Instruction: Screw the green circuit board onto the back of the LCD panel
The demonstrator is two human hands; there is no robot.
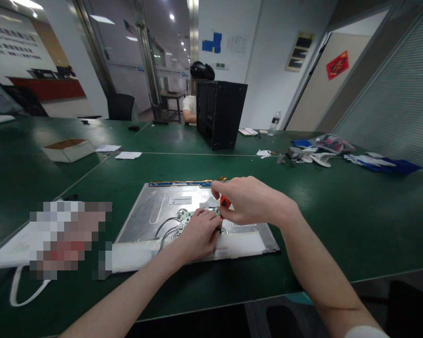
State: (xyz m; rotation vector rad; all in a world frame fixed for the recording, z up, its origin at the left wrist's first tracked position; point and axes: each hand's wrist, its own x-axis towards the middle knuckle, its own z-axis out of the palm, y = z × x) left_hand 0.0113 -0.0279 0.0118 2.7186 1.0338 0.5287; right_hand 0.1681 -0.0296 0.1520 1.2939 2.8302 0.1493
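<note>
A flat silver metal panel lies on the green table, with a blue circuit strip along its far edge and a white strip along its near edge. On its middle sits a small green circuit board with dark cables curving from its left. My left hand rests over the board's right part, fingers together; what is beneath them is hidden. Above and right of it, my right hand is closed around a red-handled tool, whose lower end points down by my left fingertips.
A black computer case stands on the table, partly hiding a person. An open box and papers are at left, a white bag nearer. Bottle, gloves and plastic bags lie at right.
</note>
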